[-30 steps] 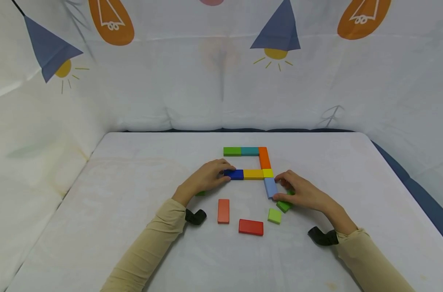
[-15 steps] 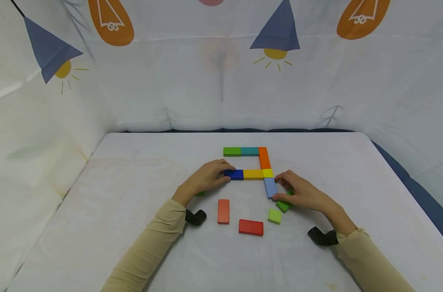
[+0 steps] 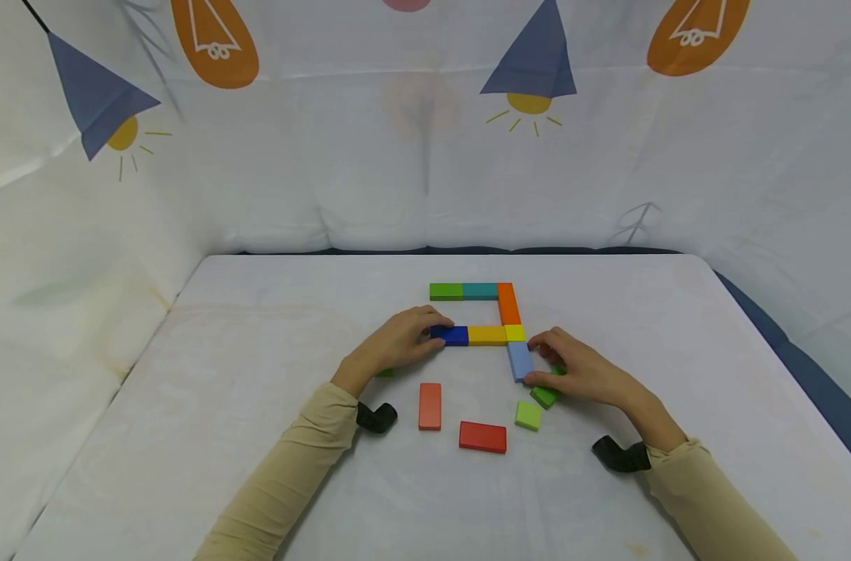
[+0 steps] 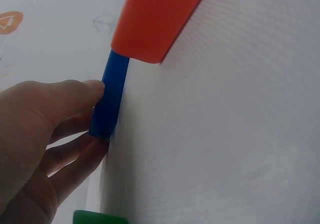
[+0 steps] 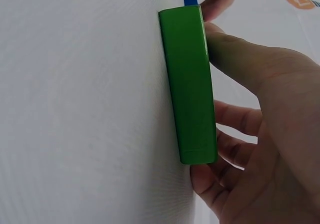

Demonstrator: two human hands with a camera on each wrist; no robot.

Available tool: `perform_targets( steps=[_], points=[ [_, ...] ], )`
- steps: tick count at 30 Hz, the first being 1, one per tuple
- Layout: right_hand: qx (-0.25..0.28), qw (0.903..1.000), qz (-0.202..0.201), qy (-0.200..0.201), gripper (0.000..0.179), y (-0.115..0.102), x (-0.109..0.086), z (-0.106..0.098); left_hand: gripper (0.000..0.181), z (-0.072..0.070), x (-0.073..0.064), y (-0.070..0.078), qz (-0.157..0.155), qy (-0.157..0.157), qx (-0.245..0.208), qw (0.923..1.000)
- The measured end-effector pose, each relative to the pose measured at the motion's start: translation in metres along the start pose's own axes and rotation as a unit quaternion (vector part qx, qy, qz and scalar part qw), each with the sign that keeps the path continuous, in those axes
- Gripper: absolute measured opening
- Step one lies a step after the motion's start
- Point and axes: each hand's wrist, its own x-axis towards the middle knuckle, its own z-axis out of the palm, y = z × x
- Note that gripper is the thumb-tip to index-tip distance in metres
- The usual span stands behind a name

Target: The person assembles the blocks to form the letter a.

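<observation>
My left hand [image 3: 400, 336] holds the left end of a dark blue block [image 3: 450, 336], thumb on its near side and fingers at its far edge. In the left wrist view the thumb lies against this blue block [image 4: 111, 93]. To its right follow an orange-yellow block [image 3: 487, 335] and a small yellow block [image 3: 514, 333]. A light blue block [image 3: 520, 361] extends nearer from the yellow one. My right hand [image 3: 580, 366] curls at its right side, thumb at the near end and index finger near the upper corner. A green block [image 3: 545, 396] lies partly under that hand.
A green block [image 3: 446, 291], a teal block [image 3: 480, 291] and an orange block [image 3: 509, 303] form the far part of the figure. Nearer lie a coral block [image 3: 429, 406], a red block [image 3: 482, 436] and a lime block [image 3: 527, 415]. Another green block [image 3: 385, 372] is mostly hidden by the left wrist.
</observation>
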Motion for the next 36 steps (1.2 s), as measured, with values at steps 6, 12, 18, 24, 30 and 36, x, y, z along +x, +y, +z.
perform_targets(
  steps=[6, 12, 18, 24, 30, 36],
  points=[
    [0.009, 1.0, -0.001, -0.002, 0.057, 0.002, -0.001, -0.001, 0.035, -0.001, 0.0, 0.002, -0.006, -0.006, 0.002, 1.0],
    [0.033, 0.9993, 0.005, -0.017, 0.061, 0.003, -0.003, -0.005, 0.037, -0.004, 0.0, 0.002, -0.014, -0.016, -0.002, 0.9998],
    [0.031, 0.9988, 0.008, -0.038, 0.058, 0.004, -0.007, -0.011, 0.038, -0.008, -0.002, -0.006, -0.014, -0.021, -0.008, 0.9997],
    [0.021, 0.998, -0.002, -0.06, 0.054, 0.005, -0.01, -0.015, 0.035, -0.023, -0.009, -0.014, -0.029, -0.046, -0.037, 0.9978],
    [0.017, 0.9972, -0.01, -0.073, 0.054, 0.008, -0.011, -0.015, 0.031, -0.035, -0.018, -0.02, -0.042, -0.08, -0.055, 0.9943],
    [0.012, 0.9965, -0.015, -0.081, 0.053, 0.006, -0.013, -0.015, 0.03, -0.045, -0.025, -0.025, -0.052, -0.111, -0.062, 0.9906]
  ],
)
